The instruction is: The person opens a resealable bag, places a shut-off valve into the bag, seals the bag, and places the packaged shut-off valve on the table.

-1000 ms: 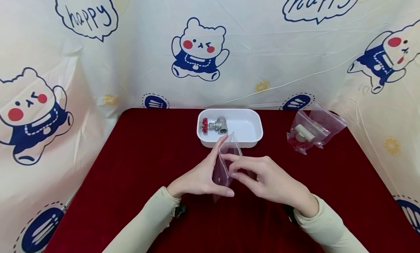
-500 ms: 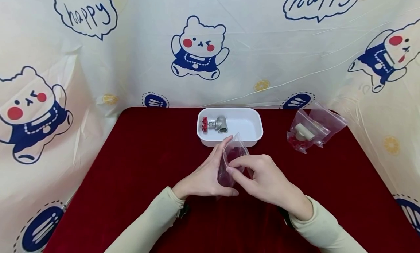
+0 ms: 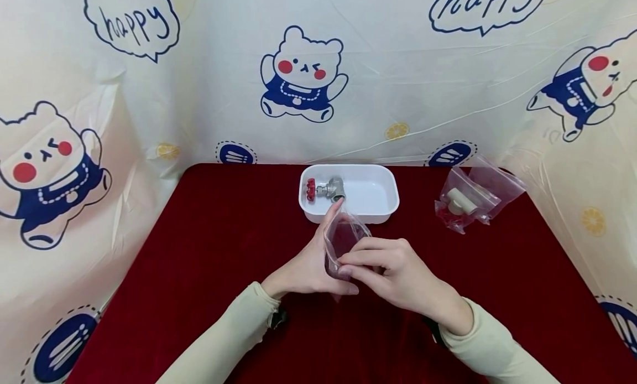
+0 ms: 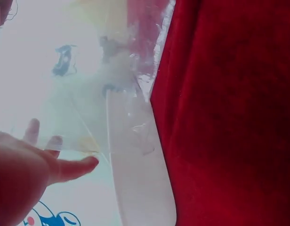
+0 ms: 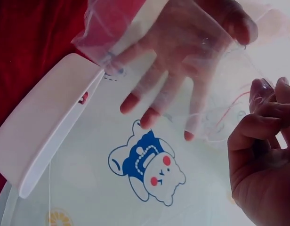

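A clear plastic zip bag (image 3: 344, 237) is held up between both hands over the table, its mouth spread apart. My right hand (image 3: 405, 270) pinches the bag's edge between thumb and fingers, also seen in the right wrist view. The left hand (image 3: 308, 268) supports the bag from the other side with thumb and fingers spread; its straight fingers show through the film in the right wrist view. Just beyond the hands stands a white tray (image 3: 380, 213). At its left end lies a metal valve (image 3: 334, 189) with a red handwheel (image 3: 311, 190).
At the back right of the red-covered table (image 3: 224, 234) lie more clear zip bags (image 3: 492, 187). One contains a white plastic pipe fitting (image 3: 461, 201) and something red. A printed curtain (image 3: 209, 79) encloses the back and sides.
The bag's mouth has spread wider. Both hands shifted right with the bag, then back left. My right fingers have closed together on the bag's edge. Tray and valve have stayed put.
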### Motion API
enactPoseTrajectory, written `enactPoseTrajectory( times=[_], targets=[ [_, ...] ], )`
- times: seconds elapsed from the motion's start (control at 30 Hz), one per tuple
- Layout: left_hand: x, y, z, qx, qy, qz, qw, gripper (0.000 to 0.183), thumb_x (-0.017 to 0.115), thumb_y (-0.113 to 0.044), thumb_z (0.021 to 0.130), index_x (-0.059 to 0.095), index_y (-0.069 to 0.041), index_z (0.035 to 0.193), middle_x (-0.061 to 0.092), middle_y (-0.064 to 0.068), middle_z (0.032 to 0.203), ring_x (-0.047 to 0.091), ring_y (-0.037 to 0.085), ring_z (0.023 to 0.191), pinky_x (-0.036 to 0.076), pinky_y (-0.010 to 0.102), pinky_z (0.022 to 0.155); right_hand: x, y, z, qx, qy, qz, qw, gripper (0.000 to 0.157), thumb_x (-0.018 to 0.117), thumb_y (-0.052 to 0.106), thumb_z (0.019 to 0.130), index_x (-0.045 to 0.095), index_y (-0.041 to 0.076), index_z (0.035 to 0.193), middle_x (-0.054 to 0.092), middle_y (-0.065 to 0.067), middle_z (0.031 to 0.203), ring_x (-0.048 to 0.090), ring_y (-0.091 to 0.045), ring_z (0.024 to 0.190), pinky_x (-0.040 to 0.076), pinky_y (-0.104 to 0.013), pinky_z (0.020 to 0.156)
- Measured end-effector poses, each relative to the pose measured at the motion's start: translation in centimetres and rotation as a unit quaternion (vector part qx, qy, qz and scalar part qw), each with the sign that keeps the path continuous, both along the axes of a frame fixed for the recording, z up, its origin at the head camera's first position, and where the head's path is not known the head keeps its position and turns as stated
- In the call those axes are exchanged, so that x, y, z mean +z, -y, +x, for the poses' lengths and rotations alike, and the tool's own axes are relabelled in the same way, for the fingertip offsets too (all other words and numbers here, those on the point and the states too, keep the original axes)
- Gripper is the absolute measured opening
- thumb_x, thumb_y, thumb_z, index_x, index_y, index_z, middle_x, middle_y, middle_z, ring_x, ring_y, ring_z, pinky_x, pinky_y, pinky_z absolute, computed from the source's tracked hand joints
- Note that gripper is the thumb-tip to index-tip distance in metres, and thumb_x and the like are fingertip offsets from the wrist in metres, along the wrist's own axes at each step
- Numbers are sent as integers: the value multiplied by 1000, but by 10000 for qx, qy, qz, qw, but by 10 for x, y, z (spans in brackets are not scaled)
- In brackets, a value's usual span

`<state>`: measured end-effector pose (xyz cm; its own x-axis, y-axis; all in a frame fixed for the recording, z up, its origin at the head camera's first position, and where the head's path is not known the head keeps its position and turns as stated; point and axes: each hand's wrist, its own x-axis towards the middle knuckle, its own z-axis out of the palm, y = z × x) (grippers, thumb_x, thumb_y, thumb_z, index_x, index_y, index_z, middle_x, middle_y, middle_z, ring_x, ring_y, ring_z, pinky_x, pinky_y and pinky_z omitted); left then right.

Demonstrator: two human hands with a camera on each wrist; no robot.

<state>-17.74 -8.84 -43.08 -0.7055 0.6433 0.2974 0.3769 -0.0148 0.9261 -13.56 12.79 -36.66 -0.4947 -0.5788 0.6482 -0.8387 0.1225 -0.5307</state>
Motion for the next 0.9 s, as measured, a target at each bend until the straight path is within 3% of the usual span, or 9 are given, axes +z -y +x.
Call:
enactPoseTrajectory(
  times=[0.2, 0.4, 0.53, 0.67, 0.8, 0.9],
  targets=[
    [1, 3, -2, 373, -348, -20, 9987, 123, 91, -6, 73, 15, -26, 168, 52, 4, 142, 57, 24, 124, 46, 43, 108, 3, -6, 2, -389, -471, 906, 9940, 20, 86, 23, 91, 79, 14, 106, 73, 6, 100, 58, 0, 71, 48, -13, 61],
    [-4, 5, -1, 438, -403, -174, 9981, 124, 95, -7, 70, 20, -27, 167, 51, 3, 145, 55, 31, 129, 43, 47, 112, 10, -14, 1, -546, -882, 1902, 9763, 18, 87, 13, 88, 81, 18, 104, 70, 9, 101, 64, -2, 76, 54, -20, 67],
    [-10, 2, 1, 305, -452, -137, 9984, 135, 99, -14, 68, 10, -28, 168, 51, 5, 145, 52, 33, 132, 36, 48, 118, 11, -15, -2, -490, -1160, 1847, 9747, 24, 88, 3, 83, 81, 16, 102, 73, 5, 103, 70, -8, 88, 59, -26, 78],
    [-17, 3, 4, 378, -373, -355, 9980, 144, 100, -16, 67, -2, -29, 168, 48, 6, 147, 50, 27, 136, 33, 44, 119, 11, -16, -5, -460, -1416, 1501, 9774, 31, 90, -3, 77, 82, 12, 104, 74, 1, 103, 71, -13, 92, 60, -30, 82],
    [-18, 6, 6, 495, -130, -618, 9968, 144, 101, -16, 66, 0, -35, 167, 46, 4, 150, 51, 25, 134, 41, 41, 113, 12, -18, -7, -500, -1491, 1383, 9778, 33, 90, -2, 76, 82, 13, 105, 74, 1, 101, 70, -13, 89, 60, -30, 77],
    [-11, 4, 5, 467, -82, -582, 9972, 142, 100, -18, 66, 2, -40, 166, 43, 0, 152, 51, 23, 134, 42, 41, 112, 13, -19, -9, -525, -1417, 1525, 9767, 32, 90, -1, 78, 82, 14, 105, 74, 2, 100, 68, -12, 88, 60, -28, 75]
  ],
)
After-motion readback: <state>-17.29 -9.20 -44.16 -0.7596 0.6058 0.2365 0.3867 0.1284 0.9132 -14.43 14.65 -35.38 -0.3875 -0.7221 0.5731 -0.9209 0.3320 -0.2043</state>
